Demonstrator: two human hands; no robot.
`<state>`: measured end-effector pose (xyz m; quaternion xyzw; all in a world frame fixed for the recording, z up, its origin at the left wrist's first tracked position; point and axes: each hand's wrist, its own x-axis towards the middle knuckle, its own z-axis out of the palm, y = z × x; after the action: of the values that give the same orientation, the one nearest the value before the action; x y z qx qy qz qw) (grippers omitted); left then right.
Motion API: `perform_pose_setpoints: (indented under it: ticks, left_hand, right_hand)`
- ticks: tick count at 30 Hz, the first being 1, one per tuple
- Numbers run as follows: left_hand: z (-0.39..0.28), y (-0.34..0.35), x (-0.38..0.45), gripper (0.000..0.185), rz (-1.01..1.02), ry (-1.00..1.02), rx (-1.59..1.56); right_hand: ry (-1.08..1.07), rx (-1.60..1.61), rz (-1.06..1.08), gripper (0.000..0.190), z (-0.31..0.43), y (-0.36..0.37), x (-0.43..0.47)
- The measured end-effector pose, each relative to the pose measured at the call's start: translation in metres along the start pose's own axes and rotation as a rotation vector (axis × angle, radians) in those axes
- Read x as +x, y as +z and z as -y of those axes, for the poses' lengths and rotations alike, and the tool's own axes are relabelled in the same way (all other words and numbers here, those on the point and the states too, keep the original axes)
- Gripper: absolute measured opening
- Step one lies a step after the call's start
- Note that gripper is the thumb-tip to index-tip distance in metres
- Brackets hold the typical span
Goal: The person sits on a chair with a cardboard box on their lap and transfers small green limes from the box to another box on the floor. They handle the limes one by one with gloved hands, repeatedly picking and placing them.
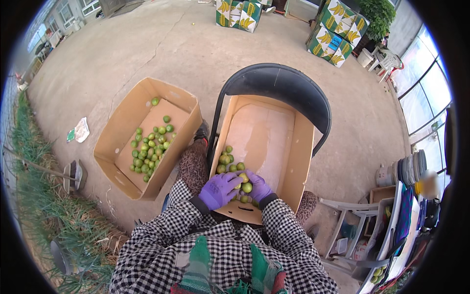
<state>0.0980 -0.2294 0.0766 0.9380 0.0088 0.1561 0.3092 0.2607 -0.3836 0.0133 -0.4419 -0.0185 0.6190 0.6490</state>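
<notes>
Both my hands wear purple gloves and meet low in a cardboard box standing on a chair before me. Between them sit a yellowish-green citrus fruit and a greener citrus fruit. The fingers of my left hand curl against the fruit from the left. My right hand closes around it from the other side, its thumb side close to the left fingers. More green citrus fruits lie along the box's left wall and near end, some partly hidden by my hands.
A second carton with many green citrus fruits stands on the floor at left. The chair's black backrest arches over the box's far end. Printed banana cartons are stacked farther off. A metal frame stands at right, green plants at left.
</notes>
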Motion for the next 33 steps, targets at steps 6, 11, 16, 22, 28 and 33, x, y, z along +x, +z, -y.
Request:
perform_pose_setpoints:
  ticks: [6, 11, 16, 22, 28, 33]
  left_hand:
    - [-0.003, -0.005, 0.001, 0.047, 0.036, -0.022, 0.004]
    - [-0.005, -0.007, 0.003, 0.046, 0.052, -0.036, -0.006]
    - [-0.005, -0.008, 0.003, 0.047, 0.041, -0.036, -0.006]
    - [-0.003, -0.006, 0.002, 0.048, 0.059, -0.045, 0.001]
    - [-0.003, -0.006, 0.002, 0.049, 0.071, -0.056, 0.004]
    - [-0.003, -0.006, 0.001, 0.049, 0.073, -0.057, 0.008]
  right_hand:
    - [0.048, 0.031, -0.071, 0.052, -0.003, 0.005, 0.007]
    - [0.060, 0.019, -0.063, 0.051, 0.003, 0.010, 0.001]
    - [0.041, -0.002, -0.054, 0.053, 0.006, 0.016, -0.002]
    - [0.045, 0.001, -0.052, 0.053, 0.002, 0.010, 0.002]
    - [0.057, 0.023, -0.066, 0.051, 0.002, 0.010, 0.003]
    - [0.060, 0.045, -0.053, 0.050, 0.003, 0.011, 0.002]
